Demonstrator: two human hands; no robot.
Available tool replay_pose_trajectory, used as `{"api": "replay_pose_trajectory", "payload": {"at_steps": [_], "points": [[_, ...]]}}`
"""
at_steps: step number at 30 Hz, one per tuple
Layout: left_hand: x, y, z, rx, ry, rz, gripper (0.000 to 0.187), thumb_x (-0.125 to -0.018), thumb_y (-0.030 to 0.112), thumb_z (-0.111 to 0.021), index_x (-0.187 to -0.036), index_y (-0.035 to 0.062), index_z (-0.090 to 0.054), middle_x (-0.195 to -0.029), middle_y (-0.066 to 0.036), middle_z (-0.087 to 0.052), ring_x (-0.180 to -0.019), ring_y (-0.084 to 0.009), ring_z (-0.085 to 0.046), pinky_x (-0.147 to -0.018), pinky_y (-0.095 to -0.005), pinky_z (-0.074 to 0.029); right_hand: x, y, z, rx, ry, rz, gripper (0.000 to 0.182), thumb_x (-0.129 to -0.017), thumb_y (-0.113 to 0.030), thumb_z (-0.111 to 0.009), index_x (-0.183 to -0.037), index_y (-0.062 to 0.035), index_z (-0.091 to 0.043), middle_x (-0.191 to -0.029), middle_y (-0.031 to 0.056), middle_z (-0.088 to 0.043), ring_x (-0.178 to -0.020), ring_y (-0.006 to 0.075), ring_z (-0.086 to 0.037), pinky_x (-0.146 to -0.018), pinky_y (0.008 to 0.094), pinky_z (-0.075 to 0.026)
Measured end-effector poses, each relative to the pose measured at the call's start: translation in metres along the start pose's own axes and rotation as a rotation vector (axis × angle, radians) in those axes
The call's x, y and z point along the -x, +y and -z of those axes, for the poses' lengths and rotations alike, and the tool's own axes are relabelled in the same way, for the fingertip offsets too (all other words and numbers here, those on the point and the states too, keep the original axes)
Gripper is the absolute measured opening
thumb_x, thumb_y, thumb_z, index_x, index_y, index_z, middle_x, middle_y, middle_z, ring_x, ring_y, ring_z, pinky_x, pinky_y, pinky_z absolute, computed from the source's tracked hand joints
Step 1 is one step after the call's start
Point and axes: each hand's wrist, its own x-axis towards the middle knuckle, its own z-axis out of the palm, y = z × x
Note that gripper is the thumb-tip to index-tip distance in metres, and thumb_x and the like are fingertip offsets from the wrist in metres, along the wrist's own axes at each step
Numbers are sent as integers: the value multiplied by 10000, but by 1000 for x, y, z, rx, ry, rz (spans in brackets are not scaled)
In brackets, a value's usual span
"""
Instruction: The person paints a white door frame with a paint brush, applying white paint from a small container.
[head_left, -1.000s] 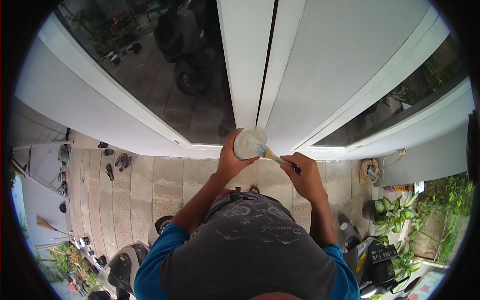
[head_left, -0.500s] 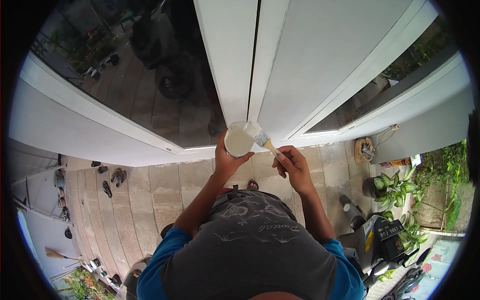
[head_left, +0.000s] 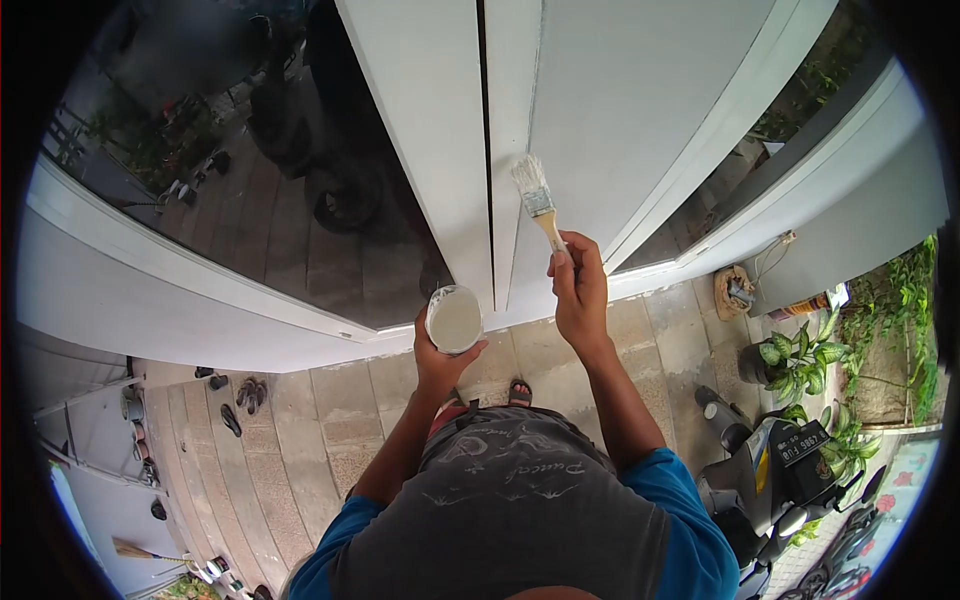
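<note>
My left hand [head_left: 437, 362] is wrapped round a round tub of whitish paint [head_left: 455, 320], below the dark window glass. The handle of a paintbrush [head_left: 540, 204] is gripped in my right hand [head_left: 581, 290]. Its bristles, coated in white, point up in front of the white door frame [head_left: 512, 130], close to the grey-white panel [head_left: 620, 110]. Whether the bristles touch the surface, I cannot tell.
Dark glass [head_left: 250, 170] fills the left. Sandals [head_left: 231, 420] lie on the tiled floor [head_left: 340, 420]. At the right are a bag [head_left: 733, 292], potted plants [head_left: 795, 355] and a parked motorbike [head_left: 770, 470].
My right hand has lifted the brush up and away from the tub towards the door frame. The tub in my left hand is lower and slightly further left.
</note>
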Motion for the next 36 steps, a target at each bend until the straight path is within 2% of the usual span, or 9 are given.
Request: {"api": "replay_pose_trajectory", "payload": {"at_steps": [5,7,11,15,18,25,31,34,36], "points": [[1,0,6,-1,-8,18,944,-605,85,-915,-1375,21,-373,-1245,-125,-567,-1135,-220,-581,-958,-360,-480,1,10,-11,77,39,-12,240,-1016,-86,-462,-1234,12,-485,-787,7,-514,-635,47,-409,-555,206,-353],[3,-1,8,-10,-4,9,943,-606,82,-913,-1376,20,-372,-1245,-127,-567,-1135,-220,-580,-959,-359,-479,10,22,-12,222,74,-27,242,-989,-84,-509,-1211,10,-495,-743,78,-566,-607,128,-485,-578,291,-423],[8,-4,13,-15,-5,33,944,-606,77,-912,-1376,18,-371,-1239,-125,-570,-1134,-219,-580,-962,-357,-475,37,47,-14,197,33,-180,235,-985,-95,-517,-1182,31,-505,-743,84,-592,-617,136,-527,-567,299,-430],[10,-2,15,5,-2,74,933,-612,73,-909,-1373,14,-372,-1231,-127,-575,-1128,-219,-583,-962,-359,-474,35,36,-16,-262,-2,-555,237,-1002,-111,-483,-1194,28,-489,-744,56,-563,-510,86,-468,-451,252,-375],[10,-1,14,-7,-5,51,928,-618,73,-906,-1373,12,-370,-1228,-131,-576,-1124,-222,-586,-958,-360,-477,29,8,-19,-554,-7,-575,237,-1007,-112,-478,-1206,18,-482,-739,35,-525,-472,54,-411,-414,223,-330],[11,-1,13,-45,4,81,924,-621,76,-907,-1370,11,-369,-1225,-135,-577,-1120,-229,-587,-953,-361,-480,-6,-64,-19,-563,17,-134,258,-1032,-142,-460,-1243,3,-488,-761,-1,-494,-532,28,-377,-455,195,-314],[10,-4,10,-23,-14,63,931,-615,74,-906,-1371,6,-367,-1228,-137,-575,-1122,-225,-586,-956,-361,-478,2,9,-40,-517,23,-173,238,-1036,-139,-449,-1232,-5,-468,-765,-14,-479,-534,22,-366,-461,189,-311],[12,-5,10,18,-15,85,933,-614,68,-902,-1375,5,-366,-1236,-135,-572,-1130,-222,-582,-961,-361,-474,36,54,-43,-523,14,-315,240,-1036,-153,-450,-1225,-5,-462,-762,-11,-477,-524,23,-366,-450,200,-311],[12,-5,11,5,-13,76,935,-612,63,-901,-1376,6,-365,-1244,-133,-568,-1137,-222,-577,-965,-359,-470,50,64,-44,-555,55,-626,257,-1023,-152,-459,-1237,-10,-447,-753,-5,-476,-506,36,-359,-439,219,-307]]}}
